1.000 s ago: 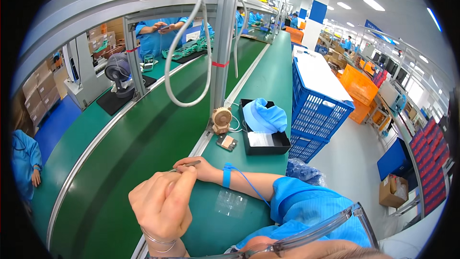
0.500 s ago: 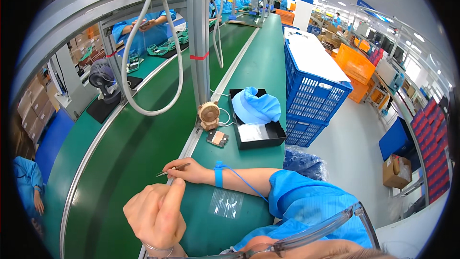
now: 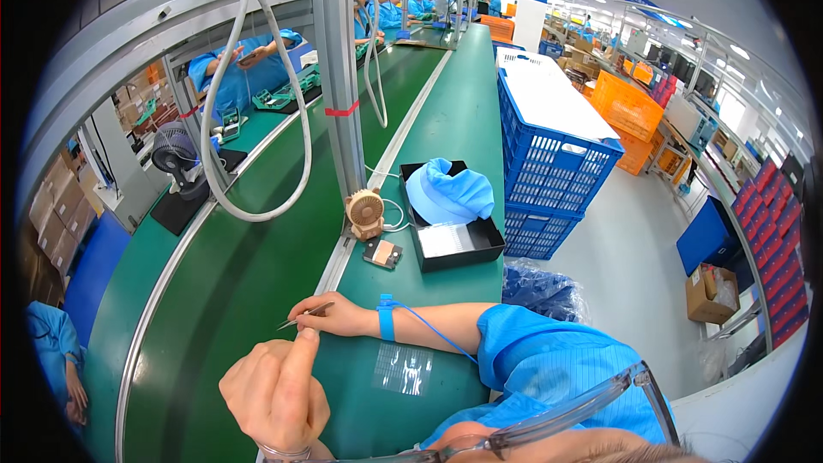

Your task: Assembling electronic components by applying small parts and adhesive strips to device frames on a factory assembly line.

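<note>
My right hand (image 3: 333, 317) rests on the green bench (image 3: 446, 120) by the conveyor's metal rail and is shut on thin metal tweezers (image 3: 300, 317), whose tips point left. A blue wrist strap (image 3: 386, 317) with a coiled blue cord circles that wrist. My left hand (image 3: 274, 390) is just below it with its fingers curled. Its index finger is stretched up and its tip touches the right hand beside the tweezers. Nothing shows inside the left hand.
A small tan desk fan (image 3: 366, 213) and a small brown part (image 3: 382, 253) sit beyond my hands. A black tray (image 3: 489, 249) holds a blue cap (image 3: 450, 193). Blue crates (image 3: 549, 163) stand to the right, a grey hose (image 3: 257, 120) loops by the post, and people in blue work across the belt.
The view has swung so the post and tray slid left in the picture. Both hands stay together, the left index finger still at the tweezers.
</note>
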Action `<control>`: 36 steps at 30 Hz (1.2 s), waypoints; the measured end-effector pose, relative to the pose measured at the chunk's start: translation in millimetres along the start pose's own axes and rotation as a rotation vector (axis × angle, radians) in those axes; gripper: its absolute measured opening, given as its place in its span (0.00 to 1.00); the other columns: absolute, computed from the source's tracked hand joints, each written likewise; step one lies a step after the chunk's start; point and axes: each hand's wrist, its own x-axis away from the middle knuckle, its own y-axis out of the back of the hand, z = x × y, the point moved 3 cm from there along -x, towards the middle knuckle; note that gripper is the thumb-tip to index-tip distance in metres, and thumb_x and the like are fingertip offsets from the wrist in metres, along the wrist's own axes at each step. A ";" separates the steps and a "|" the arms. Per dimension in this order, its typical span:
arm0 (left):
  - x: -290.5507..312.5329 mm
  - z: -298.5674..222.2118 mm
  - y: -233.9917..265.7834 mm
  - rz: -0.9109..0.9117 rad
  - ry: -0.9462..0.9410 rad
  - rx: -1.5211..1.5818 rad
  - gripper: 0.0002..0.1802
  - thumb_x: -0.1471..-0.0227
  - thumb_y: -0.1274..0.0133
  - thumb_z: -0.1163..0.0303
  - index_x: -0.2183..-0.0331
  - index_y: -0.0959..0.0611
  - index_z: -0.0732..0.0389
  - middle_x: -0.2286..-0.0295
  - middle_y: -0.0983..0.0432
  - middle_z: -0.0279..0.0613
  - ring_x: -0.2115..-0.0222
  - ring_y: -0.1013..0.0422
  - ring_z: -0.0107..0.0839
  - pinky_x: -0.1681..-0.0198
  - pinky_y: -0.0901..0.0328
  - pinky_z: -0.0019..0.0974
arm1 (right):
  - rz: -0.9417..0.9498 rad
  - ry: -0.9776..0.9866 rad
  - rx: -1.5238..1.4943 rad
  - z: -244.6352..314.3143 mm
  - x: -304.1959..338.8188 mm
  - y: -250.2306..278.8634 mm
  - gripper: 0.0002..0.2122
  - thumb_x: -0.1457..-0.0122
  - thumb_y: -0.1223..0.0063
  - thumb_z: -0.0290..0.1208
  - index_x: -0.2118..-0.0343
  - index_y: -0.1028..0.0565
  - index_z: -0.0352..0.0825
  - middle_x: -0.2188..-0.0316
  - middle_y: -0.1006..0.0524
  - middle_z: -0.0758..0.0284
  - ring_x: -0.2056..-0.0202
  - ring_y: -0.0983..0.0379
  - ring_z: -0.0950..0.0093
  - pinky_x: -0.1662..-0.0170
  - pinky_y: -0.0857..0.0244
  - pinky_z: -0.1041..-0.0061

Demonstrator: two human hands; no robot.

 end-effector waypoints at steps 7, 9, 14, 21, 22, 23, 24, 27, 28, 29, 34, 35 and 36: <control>-1.1 -0.5 1.7 0.011 0.005 0.003 0.25 0.65 0.57 0.92 0.58 0.27 0.75 0.81 0.30 0.47 0.85 0.32 0.36 0.81 0.36 0.34 | 0.010 -0.038 0.004 4.1 1.7 0.0 0.09 0.39 0.50 0.28 0.59 0.24 0.31 0.67 0.21 0.66 0.65 0.25 0.79 0.61 0.30 0.80; -1.0 -0.5 3.2 0.012 0.008 0.000 0.25 0.65 0.58 0.92 0.58 0.27 0.75 0.81 0.31 0.47 0.85 0.32 0.36 0.81 0.36 0.34 | 0.024 -0.074 0.014 5.0 1.4 -0.9 0.10 0.40 0.50 0.27 0.58 0.24 0.31 0.66 0.21 0.66 0.62 0.25 0.79 0.58 0.31 0.79; -1.9 -1.1 3.8 -0.001 0.009 0.006 0.25 0.64 0.58 0.92 0.58 0.26 0.75 0.81 0.31 0.47 0.84 0.32 0.37 0.81 0.36 0.34 | 0.032 -0.068 0.012 3.0 1.5 -0.1 0.10 0.39 0.50 0.27 0.57 0.24 0.31 0.66 0.21 0.66 0.62 0.25 0.79 0.57 0.31 0.79; -0.7 -1.7 4.2 0.001 0.017 0.004 0.24 0.64 0.58 0.92 0.58 0.26 0.74 0.80 0.29 0.48 0.84 0.31 0.37 0.81 0.35 0.34 | 0.046 -0.078 0.034 5.9 2.3 -0.9 0.10 0.39 0.50 0.27 0.58 0.24 0.31 0.66 0.21 0.66 0.62 0.25 0.79 0.57 0.31 0.80; -0.8 -1.7 4.0 0.002 0.020 0.005 0.24 0.64 0.57 0.92 0.59 0.26 0.74 0.80 0.29 0.48 0.84 0.31 0.37 0.81 0.35 0.34 | 0.051 -0.081 0.028 5.0 2.3 -0.5 0.10 0.39 0.50 0.28 0.58 0.24 0.31 0.66 0.21 0.66 0.62 0.25 0.79 0.57 0.31 0.80; -0.8 -1.8 3.9 0.002 0.020 0.005 0.24 0.64 0.57 0.92 0.59 0.26 0.74 0.80 0.29 0.48 0.84 0.31 0.37 0.81 0.35 0.34 | 0.057 -0.084 0.022 4.2 2.4 -0.2 0.10 0.39 0.50 0.28 0.57 0.24 0.31 0.65 0.21 0.66 0.62 0.25 0.79 0.57 0.31 0.80; -0.8 -1.7 3.9 0.004 0.023 0.007 0.24 0.63 0.57 0.92 0.59 0.26 0.74 0.79 0.29 0.49 0.84 0.31 0.37 0.80 0.35 0.34 | 0.057 -0.085 0.021 2.7 2.2 -0.2 0.10 0.39 0.50 0.28 0.57 0.24 0.31 0.65 0.21 0.66 0.62 0.25 0.79 0.57 0.31 0.80; 0.1 -0.6 3.7 0.011 0.034 0.005 0.23 0.63 0.57 0.92 0.59 0.26 0.74 0.79 0.28 0.49 0.83 0.31 0.37 0.80 0.35 0.34 | 0.052 -0.072 0.018 -1.2 1.1 -1.0 0.10 0.39 0.50 0.28 0.57 0.24 0.31 0.64 0.21 0.66 0.61 0.25 0.79 0.56 0.31 0.80; -0.2 -1.0 3.9 0.010 0.034 0.006 0.23 0.63 0.57 0.92 0.59 0.26 0.74 0.79 0.28 0.49 0.83 0.31 0.37 0.80 0.35 0.34 | 0.053 -0.077 0.033 0.6 1.6 -0.1 0.10 0.39 0.50 0.28 0.57 0.24 0.31 0.64 0.21 0.66 0.61 0.25 0.79 0.56 0.31 0.80; -0.7 -1.7 4.2 0.008 0.031 0.008 0.23 0.63 0.57 0.92 0.59 0.26 0.74 0.79 0.28 0.49 0.83 0.31 0.37 0.80 0.35 0.34 | 0.053 -0.083 0.047 2.3 2.0 0.6 0.10 0.39 0.49 0.28 0.57 0.24 0.31 0.63 0.21 0.66 0.61 0.25 0.79 0.56 0.31 0.80; -2.1 -1.9 3.2 -0.003 0.023 0.000 0.23 0.63 0.57 0.92 0.59 0.26 0.74 0.80 0.29 0.48 0.84 0.31 0.37 0.80 0.35 0.34 | 0.051 -0.080 0.090 3.3 1.8 0.1 0.10 0.40 0.49 0.28 0.57 0.24 0.31 0.64 0.21 0.66 0.61 0.25 0.79 0.56 0.31 0.80; -2.3 -1.8 3.1 -0.003 0.022 -0.001 0.23 0.63 0.57 0.92 0.59 0.26 0.74 0.80 0.29 0.48 0.84 0.31 0.37 0.80 0.35 0.34 | 0.048 -0.074 0.112 4.3 2.0 -0.4 0.10 0.40 0.50 0.28 0.57 0.24 0.31 0.64 0.21 0.65 0.61 0.25 0.79 0.57 0.31 0.80; -2.6 -1.7 3.3 -0.009 0.026 0.009 0.23 0.63 0.57 0.92 0.59 0.26 0.74 0.80 0.29 0.48 0.84 0.32 0.36 0.81 0.36 0.34 | 0.049 -0.072 0.112 4.9 2.3 -1.1 0.10 0.40 0.50 0.28 0.57 0.24 0.31 0.64 0.21 0.65 0.61 0.25 0.79 0.57 0.31 0.80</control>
